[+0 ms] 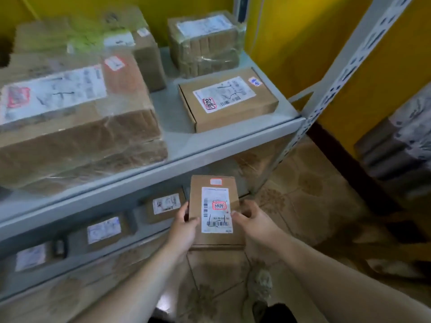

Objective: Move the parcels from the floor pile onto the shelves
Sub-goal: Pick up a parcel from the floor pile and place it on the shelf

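Note:
A small brown cardboard parcel (215,206) with a white shipping label and a red stamp is held in front of the grey metal shelf unit (210,145). My left hand (183,226) grips its left edge, thumb on top. My right hand (253,220) grips its right edge, thumb on the label's side. The parcel hovers just outside the lower shelf, near its right end. On the upper shelf lie a large taped box (77,127), a flat labelled box (227,99) and a wrapped bundle (205,45).
Three small labelled parcels (105,230) sit in a row on the lower shelf. A perforated grey upright (331,89) stands at the shelf's right corner. Yellow wall behind. Stacked dark bundles (401,148) lean at the right. Patterned tile floor (314,201) lies below.

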`<state>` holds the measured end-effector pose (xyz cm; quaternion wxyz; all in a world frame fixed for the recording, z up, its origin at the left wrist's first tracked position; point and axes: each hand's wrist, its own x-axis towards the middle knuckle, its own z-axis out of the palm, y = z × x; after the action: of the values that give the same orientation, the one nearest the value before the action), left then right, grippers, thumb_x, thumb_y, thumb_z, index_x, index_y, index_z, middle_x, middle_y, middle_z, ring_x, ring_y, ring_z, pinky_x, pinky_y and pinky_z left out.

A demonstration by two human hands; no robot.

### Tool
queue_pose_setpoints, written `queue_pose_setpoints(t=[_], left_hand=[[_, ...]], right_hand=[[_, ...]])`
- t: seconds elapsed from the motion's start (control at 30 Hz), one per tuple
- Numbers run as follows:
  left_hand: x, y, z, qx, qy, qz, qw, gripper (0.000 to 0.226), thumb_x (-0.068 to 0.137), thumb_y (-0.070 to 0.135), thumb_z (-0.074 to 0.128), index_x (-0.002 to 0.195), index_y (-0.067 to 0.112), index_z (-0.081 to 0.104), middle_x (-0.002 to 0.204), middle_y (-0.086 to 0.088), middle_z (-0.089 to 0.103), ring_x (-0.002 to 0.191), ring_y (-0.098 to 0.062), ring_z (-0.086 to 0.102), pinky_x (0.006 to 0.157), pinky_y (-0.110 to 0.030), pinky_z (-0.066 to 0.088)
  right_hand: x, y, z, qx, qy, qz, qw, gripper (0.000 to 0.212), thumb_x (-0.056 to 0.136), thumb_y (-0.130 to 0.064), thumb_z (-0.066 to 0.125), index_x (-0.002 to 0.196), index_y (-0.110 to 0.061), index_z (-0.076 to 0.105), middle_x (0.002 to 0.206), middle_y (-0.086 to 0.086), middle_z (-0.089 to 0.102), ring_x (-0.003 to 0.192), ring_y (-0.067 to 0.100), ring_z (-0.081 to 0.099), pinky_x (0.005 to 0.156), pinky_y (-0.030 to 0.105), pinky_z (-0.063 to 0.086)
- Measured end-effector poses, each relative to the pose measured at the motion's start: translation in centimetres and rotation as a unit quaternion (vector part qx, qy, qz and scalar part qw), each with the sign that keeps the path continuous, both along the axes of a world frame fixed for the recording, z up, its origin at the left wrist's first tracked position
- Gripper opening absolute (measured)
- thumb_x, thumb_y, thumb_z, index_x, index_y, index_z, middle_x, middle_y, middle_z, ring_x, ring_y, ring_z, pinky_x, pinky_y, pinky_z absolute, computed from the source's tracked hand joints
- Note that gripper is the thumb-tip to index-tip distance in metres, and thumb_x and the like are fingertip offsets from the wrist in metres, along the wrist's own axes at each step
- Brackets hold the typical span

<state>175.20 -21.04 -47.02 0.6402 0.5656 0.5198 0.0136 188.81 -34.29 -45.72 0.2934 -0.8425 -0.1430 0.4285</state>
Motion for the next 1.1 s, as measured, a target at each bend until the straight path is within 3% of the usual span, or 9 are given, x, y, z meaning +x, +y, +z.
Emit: queue_pose_setpoints(t=[0.17, 0.27, 0.37, 0.47, 0.63, 0.73, 0.87, 1.0, 1.1], left_hand=[[4.8, 0.4, -8.5, -0.015, 0.016, 0.086, 0.996, 0.058, 0.096, 0.010, 0.053, 0.142, 0.041, 0.035, 0.121, 0.000, 0.065, 0.098, -0.020, 0.065, 0.089, -0.039, 0.053], [7.0, 1.9, -14.7, -0.008, 0.021, 0.105, 0.994, 0.056, 0.095, 0.012, 0.054, 0.141, 0.040, 0.037, 0.117, 0.000, 0.068, 0.099, -0.022, 0.066, 0.093, -0.045, 0.051], [9.6, 3.7, -21.8, 0.013, 0.005, 0.121, 0.993, 0.040, 0.096, 0.006, 0.051, 0.124, 0.034, 0.046, 0.102, 0.004, 0.066, 0.092, -0.019, 0.063, 0.084, -0.038, 0.052], [11.7, 5.1, -28.5, 0.050, -0.013, 0.120, 0.991, 0.040, 0.094, 0.002, 0.051, 0.122, 0.031, 0.050, 0.105, 0.001, 0.067, 0.100, -0.023, 0.063, 0.097, -0.045, 0.049], [14.9, 8.2, -38.2, 0.095, -0.046, 0.109, 0.988, 0.043, 0.093, 0.002, 0.052, 0.116, 0.038, 0.047, 0.099, 0.006, 0.065, 0.098, -0.024, 0.065, 0.092, -0.043, 0.052], [16.1, 10.0, -42.1, 0.101, -0.059, 0.096, 0.988, 0.050, 0.093, 0.003, 0.050, 0.130, 0.036, 0.046, 0.107, 0.001, 0.067, 0.097, -0.023, 0.065, 0.084, -0.037, 0.055], [17.1, 11.9, -45.4, 0.126, -0.047, 0.074, 0.988, 0.051, 0.090, 0.016, 0.056, 0.138, 0.032, 0.045, 0.110, 0.003, 0.070, 0.100, -0.024, 0.067, 0.093, -0.046, 0.053], [17.8, 11.9, -45.1, 0.190, 0.003, 0.043, 0.981, 0.040, 0.096, 0.022, 0.054, 0.133, 0.034, 0.046, 0.115, 0.002, 0.067, 0.103, -0.021, 0.064, 0.095, -0.041, 0.051], [18.1, 11.7, -45.0, 0.258, 0.037, -0.023, 0.965, 0.044, 0.092, 0.019, 0.059, 0.132, 0.034, 0.047, 0.122, 0.001, 0.061, 0.112, -0.022, 0.060, 0.098, -0.040, 0.048]], right_hand=[[4.7, 1.5, -10.3, 0.017, 0.029, 0.043, 0.999, 0.054, 0.091, -0.049, 0.061, 0.137, -0.025, 0.046, 0.133, -0.007, 0.060, 0.112, 0.012, 0.058, 0.094, 0.028, 0.045], [6.7, 3.2, -16.9, 0.031, 0.021, 0.061, 0.997, 0.052, 0.094, -0.045, 0.060, 0.138, -0.022, 0.046, 0.130, -0.004, 0.061, 0.118, 0.017, 0.057, 0.084, 0.023, 0.039], [9.3, 5.2, -24.5, 0.057, 0.019, 0.066, 0.996, 0.052, 0.095, -0.042, 0.060, 0.141, -0.022, 0.044, 0.128, -0.003, 0.061, 0.111, 0.014, 0.058, 0.082, 0.020, 0.038], [11.8, 6.9, -31.9, 0.084, 0.006, 0.070, 0.994, 0.056, 0.095, -0.043, 0.059, 0.143, -0.020, 0.042, 0.130, -0.003, 0.059, 0.103, 0.012, 0.054, 0.089, 0.026, 0.044], [16.1, 9.0, -41.1, 0.098, -0.033, 0.094, 0.990, 0.066, 0.096, -0.047, 0.055, 0.151, -0.019, 0.031, 0.121, -0.002, 0.058, 0.093, 0.010, 0.056, 0.073, 0.023, 0.041], [18.3, 10.1, -45.2, 0.105, -0.076, 0.102, 0.986, 0.067, 0.096, -0.050, 0.053, 0.153, -0.023, 0.029, 0.136, 0.006, 0.055, 0.110, 0.018, 0.056, 0.081, 0.026, 0.040], [19.6, 10.7, -47.5, 0.145, -0.152, 0.120, 0.970, 0.062, 0.096, -0.045, 0.056, 0.150, -0.021, 0.036, 0.143, 0.005, 0.048, 0.126, 0.020, 0.049, 0.096, 0.028, 0.040], [20.4, 10.1, -48.2, 0.087, -0.334, 0.237, 0.908, 0.059, 0.099, -0.046, 0.049, 0.149, -0.017, 0.038, 0.152, 0.006, 0.039, 0.140, 0.024, 0.032, 0.114, 0.033, 0.026], [20.9, 9.6, -49.2, 0.042, -0.374, 0.254, 0.891, 0.062, 0.100, -0.054, 0.030, 0.151, -0.019, 0.034, 0.159, 0.008, 0.028, 0.147, 0.024, 0.021, 0.119, 0.035, 0.014]])
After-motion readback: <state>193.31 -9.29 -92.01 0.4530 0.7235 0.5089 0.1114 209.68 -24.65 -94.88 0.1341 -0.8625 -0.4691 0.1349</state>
